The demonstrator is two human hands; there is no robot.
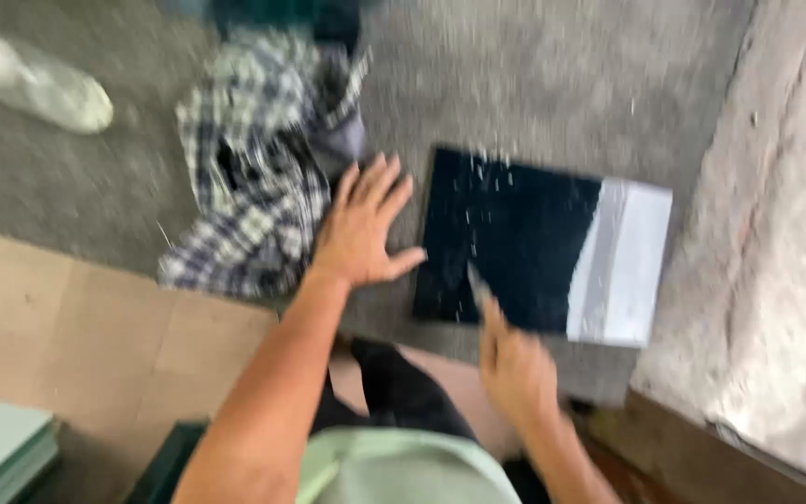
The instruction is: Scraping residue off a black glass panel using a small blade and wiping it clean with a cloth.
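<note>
Here the left hand [361, 229] hangs over the grey floor [534, 84] with its grip wide open, fingers fanned out and the thumb pointing toward the tile [515, 243]; it holds nothing, and whether the palm touches the floor cannot be told through the blur. The tile is a dark, glossy square lying flat on the floor just right of that hand, flecked with pale specks, with a light band across its right end. The right hand [515, 369] is at the tile's near edge, loosely curled, with one finger [478, 285] stretched out over the dark face; whether it has hold of anything cannot be told, as the hand is smeared by motion. Just left of the left hand lies a crumpled checked cloth [254, 177], dark and white, its edge close to the wrist. Farther left, a white shoe [39, 79] rests on the floor, well apart from both hands. Flat brown cardboard [95, 336] covers the floor at lower left, and a rough pale slab [776, 233] runs along the right side.
</note>
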